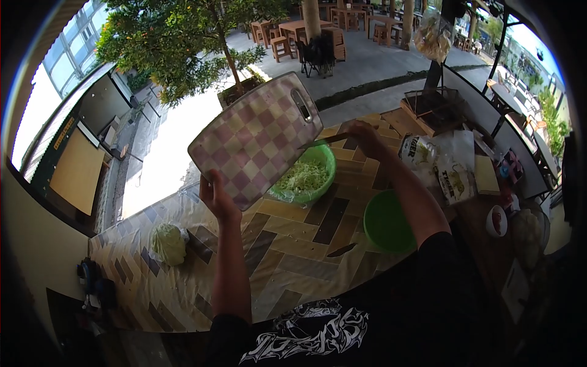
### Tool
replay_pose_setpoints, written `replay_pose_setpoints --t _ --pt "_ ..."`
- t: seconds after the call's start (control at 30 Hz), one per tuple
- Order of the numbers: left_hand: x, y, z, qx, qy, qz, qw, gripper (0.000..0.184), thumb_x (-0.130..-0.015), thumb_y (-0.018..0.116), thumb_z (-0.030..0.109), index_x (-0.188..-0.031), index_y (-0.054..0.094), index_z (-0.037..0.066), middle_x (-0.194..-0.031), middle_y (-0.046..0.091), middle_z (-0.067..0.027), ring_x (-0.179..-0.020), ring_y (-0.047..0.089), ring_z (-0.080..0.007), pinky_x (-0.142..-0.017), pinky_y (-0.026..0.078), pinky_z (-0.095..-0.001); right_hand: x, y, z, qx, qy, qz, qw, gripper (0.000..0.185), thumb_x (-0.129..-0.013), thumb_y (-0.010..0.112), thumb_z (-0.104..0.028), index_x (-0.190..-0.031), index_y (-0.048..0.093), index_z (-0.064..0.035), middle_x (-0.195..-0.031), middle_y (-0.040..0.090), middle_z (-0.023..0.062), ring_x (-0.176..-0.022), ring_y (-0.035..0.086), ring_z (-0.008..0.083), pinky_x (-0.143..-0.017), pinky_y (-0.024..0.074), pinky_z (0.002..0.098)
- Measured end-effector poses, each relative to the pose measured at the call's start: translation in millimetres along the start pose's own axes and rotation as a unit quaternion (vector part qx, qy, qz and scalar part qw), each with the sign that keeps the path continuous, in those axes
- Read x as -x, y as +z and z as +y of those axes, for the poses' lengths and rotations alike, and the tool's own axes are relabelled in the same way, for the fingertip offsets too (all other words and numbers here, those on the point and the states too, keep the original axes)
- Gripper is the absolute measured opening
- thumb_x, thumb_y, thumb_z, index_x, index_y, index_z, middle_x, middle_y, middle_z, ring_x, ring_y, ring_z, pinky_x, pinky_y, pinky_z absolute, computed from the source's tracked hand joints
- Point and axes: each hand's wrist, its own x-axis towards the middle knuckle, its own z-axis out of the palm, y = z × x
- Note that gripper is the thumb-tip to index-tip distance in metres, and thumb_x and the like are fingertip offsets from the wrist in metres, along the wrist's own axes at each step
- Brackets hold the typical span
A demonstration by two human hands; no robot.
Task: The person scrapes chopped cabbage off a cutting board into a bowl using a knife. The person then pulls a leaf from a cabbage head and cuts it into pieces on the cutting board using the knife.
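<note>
My left hand [217, 194] grips the lower edge of a checkered cutting board [257, 137], which is raised and tilted over the table. In my right hand [365, 139] is a knife [327, 140], its blade reaching to the board's right edge. Below them stands a green bowl [327, 177] lined with clear plastic, holding shredded cabbage [304, 176]. The board hides the bowl's left part. A cabbage [168, 243] in clear plastic lies on the left of the table.
A green round basin [386, 223] sits partly under my right forearm. The table [287, 244] has a wood-patterned cover. Printed plastic bags [449, 165], a small white bowl [496, 220] and a wooden tray [428, 113] are at the right. A tree stands beyond the table.
</note>
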Motion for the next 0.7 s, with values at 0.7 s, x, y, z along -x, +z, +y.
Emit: replay_pose_setpoints --t 0.7 --pt "30.9 -242.2 115.7 -0.019 -0.119 0.087 0.989 0.041 -0.109 0.068 0.033 -0.141 0.062 0.008 -0.132 0.067 -0.0056 -0.119 0.065 -0.0207 -0.102 0.052 -0.0406 6.9 18.1 -297.5 -0.138 0.083 -0.028 0.987 0.016 -0.105 0.061 -0.009 -0.111 0.064 0.005 -0.104 0.067 0.0234 -0.099 0.066 0.0455 -0.087 0.0503 0.0511"
